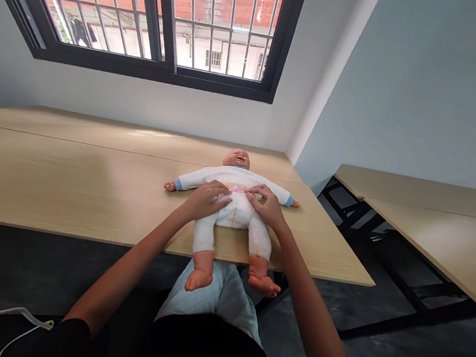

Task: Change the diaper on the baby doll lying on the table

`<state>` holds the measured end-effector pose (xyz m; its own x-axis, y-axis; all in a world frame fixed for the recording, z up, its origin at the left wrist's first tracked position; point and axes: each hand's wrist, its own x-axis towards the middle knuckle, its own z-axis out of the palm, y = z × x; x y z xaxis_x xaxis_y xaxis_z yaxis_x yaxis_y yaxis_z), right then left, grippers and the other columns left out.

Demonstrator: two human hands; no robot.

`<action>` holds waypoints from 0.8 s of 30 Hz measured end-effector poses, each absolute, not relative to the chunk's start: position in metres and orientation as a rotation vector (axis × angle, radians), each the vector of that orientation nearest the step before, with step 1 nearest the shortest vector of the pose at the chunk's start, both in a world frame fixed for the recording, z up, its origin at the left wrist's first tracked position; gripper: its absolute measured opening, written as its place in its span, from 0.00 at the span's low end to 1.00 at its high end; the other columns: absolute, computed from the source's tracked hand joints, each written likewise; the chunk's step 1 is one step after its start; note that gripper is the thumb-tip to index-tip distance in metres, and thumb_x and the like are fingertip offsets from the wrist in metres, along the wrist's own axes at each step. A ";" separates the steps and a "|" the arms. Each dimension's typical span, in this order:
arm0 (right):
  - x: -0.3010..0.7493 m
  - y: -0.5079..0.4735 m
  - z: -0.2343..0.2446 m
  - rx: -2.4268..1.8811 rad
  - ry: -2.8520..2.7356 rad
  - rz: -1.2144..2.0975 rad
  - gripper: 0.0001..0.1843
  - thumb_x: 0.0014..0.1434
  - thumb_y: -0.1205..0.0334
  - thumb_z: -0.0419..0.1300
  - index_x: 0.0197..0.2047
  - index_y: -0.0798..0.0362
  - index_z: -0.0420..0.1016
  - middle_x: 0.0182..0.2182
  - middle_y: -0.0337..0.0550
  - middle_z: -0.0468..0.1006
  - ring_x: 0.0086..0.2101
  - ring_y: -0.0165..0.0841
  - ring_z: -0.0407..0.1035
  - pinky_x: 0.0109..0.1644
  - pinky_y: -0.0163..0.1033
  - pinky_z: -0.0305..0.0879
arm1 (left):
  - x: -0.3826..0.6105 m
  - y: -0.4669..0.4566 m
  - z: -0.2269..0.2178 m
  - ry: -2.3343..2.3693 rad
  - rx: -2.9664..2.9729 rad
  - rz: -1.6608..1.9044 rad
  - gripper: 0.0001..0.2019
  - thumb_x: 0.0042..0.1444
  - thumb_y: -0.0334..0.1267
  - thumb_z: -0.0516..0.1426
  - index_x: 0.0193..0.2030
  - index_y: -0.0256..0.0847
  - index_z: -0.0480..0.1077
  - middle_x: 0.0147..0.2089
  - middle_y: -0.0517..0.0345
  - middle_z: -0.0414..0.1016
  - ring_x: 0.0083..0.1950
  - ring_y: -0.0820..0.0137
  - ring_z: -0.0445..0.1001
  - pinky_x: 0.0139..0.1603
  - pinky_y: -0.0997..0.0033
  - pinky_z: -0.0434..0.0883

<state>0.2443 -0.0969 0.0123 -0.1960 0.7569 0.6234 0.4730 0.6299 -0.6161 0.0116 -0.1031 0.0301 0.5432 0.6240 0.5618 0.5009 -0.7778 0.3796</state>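
Observation:
A baby doll (230, 174) lies on its back on the table, arms stretched out sideways and feet hanging past the front edge. It wears a white long-sleeved top with blue cuffs, white leg coverings, and a white diaper (234, 213) with a coloured band at the waist. My left hand (211, 199) rests on the left side of that waist, fingers stretched toward the middle and thumb apart. On the other side my right hand (266, 206) touches the waistband with bent, parted fingers. Both palms are hidden, and I see nothing lifted in either hand.
The wooden table (58, 182) runs far to the left and ends just right of the doll. Beyond a gap stands a second table (434, 230) on black metal legs. A barred window (166, 32) is in the wall behind. A white cable (12, 311) shows at lower left.

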 end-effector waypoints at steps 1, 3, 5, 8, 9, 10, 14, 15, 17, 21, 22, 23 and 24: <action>0.243 -0.098 0.011 -0.994 -1.888 0.334 0.11 0.62 0.55 0.58 0.40 0.49 0.81 0.41 0.46 0.79 0.46 0.41 0.70 0.57 0.50 0.63 | 0.013 -0.107 0.031 0.978 2.622 1.017 0.15 0.64 0.45 0.53 0.50 0.39 0.73 0.52 0.49 0.77 0.57 0.58 0.72 0.59 0.56 0.67; 0.241 -0.102 0.008 -0.998 -1.971 0.317 0.13 0.64 0.55 0.56 0.44 0.48 0.81 0.45 0.45 0.79 0.49 0.42 0.69 0.59 0.51 0.61 | 0.015 -0.116 0.031 1.031 2.665 0.914 0.21 0.63 0.48 0.53 0.56 0.37 0.69 0.57 0.46 0.74 0.60 0.55 0.70 0.62 0.55 0.65; 0.239 -0.108 0.006 -0.969 -2.030 0.342 0.16 0.66 0.54 0.54 0.51 0.47 0.79 0.51 0.44 0.77 0.54 0.42 0.67 0.63 0.52 0.58 | 0.018 -0.125 0.031 1.081 2.695 0.815 0.28 0.62 0.50 0.54 0.63 0.35 0.63 0.63 0.42 0.69 0.65 0.53 0.66 0.64 0.55 0.63; 0.240 -0.117 0.002 -0.930 -2.067 0.407 0.21 0.67 0.53 0.52 0.59 0.47 0.73 0.58 0.42 0.72 0.61 0.41 0.61 0.67 0.52 0.53 | 0.022 -0.133 0.031 1.121 2.708 0.721 0.35 0.59 0.51 0.57 0.68 0.34 0.55 0.68 0.39 0.61 0.69 0.53 0.60 0.66 0.56 0.60; 0.241 -0.120 0.002 -0.930 -2.070 0.427 0.21 0.67 0.52 0.51 0.59 0.47 0.72 0.58 0.42 0.71 0.62 0.41 0.59 0.68 0.52 0.52 | 0.023 -0.135 0.032 1.132 2.707 0.690 0.35 0.59 0.51 0.57 0.68 0.35 0.54 0.69 0.40 0.61 0.69 0.53 0.59 0.66 0.56 0.59; 0.242 -0.122 0.001 -0.933 -2.068 0.445 0.21 0.67 0.52 0.51 0.59 0.47 0.72 0.59 0.41 0.71 0.63 0.41 0.58 0.68 0.53 0.51 | 0.024 -0.136 0.032 1.145 2.699 0.660 0.35 0.59 0.51 0.57 0.68 0.35 0.54 0.68 0.40 0.61 0.69 0.53 0.60 0.66 0.57 0.60; 0.242 -0.128 -0.001 -0.954 -2.019 0.471 0.19 0.66 0.52 0.53 0.56 0.47 0.75 0.58 0.42 0.72 0.62 0.42 0.59 0.68 0.52 0.52 | 0.021 -0.139 0.032 1.198 2.624 0.615 0.34 0.59 0.50 0.58 0.67 0.36 0.55 0.67 0.40 0.64 0.66 0.52 0.64 0.60 0.57 0.65; 0.242 -0.129 -0.002 -0.963 -1.997 0.466 0.19 0.66 0.52 0.54 0.55 0.48 0.75 0.57 0.43 0.72 0.62 0.42 0.60 0.68 0.52 0.53 | 0.019 -0.140 0.031 1.208 2.612 0.616 0.33 0.59 0.49 0.58 0.66 0.36 0.55 0.66 0.41 0.64 0.65 0.51 0.65 0.59 0.57 0.66; 0.242 -0.131 -0.003 -0.981 -1.948 0.460 0.18 0.65 0.52 0.54 0.54 0.49 0.76 0.55 0.45 0.74 0.60 0.42 0.63 0.67 0.51 0.55 | 0.016 -0.141 0.031 1.211 2.583 0.629 0.31 0.58 0.49 0.58 0.65 0.39 0.58 0.65 0.42 0.66 0.63 0.51 0.67 0.57 0.56 0.67; 0.249 -0.137 -0.002 -1.003 -1.872 0.464 0.18 0.65 0.52 0.55 0.53 0.49 0.74 0.53 0.45 0.76 0.56 0.41 0.67 0.63 0.49 0.59 | 0.008 -0.139 0.027 1.122 2.463 0.757 0.32 0.55 0.50 0.61 0.64 0.44 0.59 0.63 0.47 0.68 0.60 0.52 0.69 0.57 0.54 0.68; 0.252 -0.138 -0.002 -1.006 -1.850 0.446 0.17 0.65 0.52 0.55 0.53 0.49 0.74 0.53 0.45 0.76 0.55 0.41 0.68 0.63 0.49 0.60 | 0.005 -0.138 0.025 1.076 2.426 0.827 0.32 0.55 0.49 0.61 0.64 0.45 0.59 0.63 0.48 0.68 0.61 0.53 0.68 0.59 0.54 0.67; 0.255 -0.139 -0.002 -1.011 -1.820 0.417 0.17 0.64 0.51 0.56 0.51 0.49 0.75 0.51 0.45 0.76 0.54 0.41 0.68 0.62 0.49 0.60 | 0.003 -0.137 0.023 1.033 2.383 0.915 0.30 0.55 0.48 0.61 0.63 0.46 0.59 0.62 0.50 0.68 0.62 0.55 0.68 0.60 0.55 0.66; 0.257 -0.141 -0.002 -1.017 -1.784 0.385 0.15 0.63 0.51 0.57 0.49 0.49 0.75 0.49 0.46 0.77 0.52 0.41 0.69 0.61 0.49 0.61 | 0.000 -0.135 0.020 1.006 2.335 1.018 0.26 0.56 0.46 0.61 0.60 0.46 0.61 0.61 0.50 0.69 0.61 0.57 0.68 0.61 0.56 0.66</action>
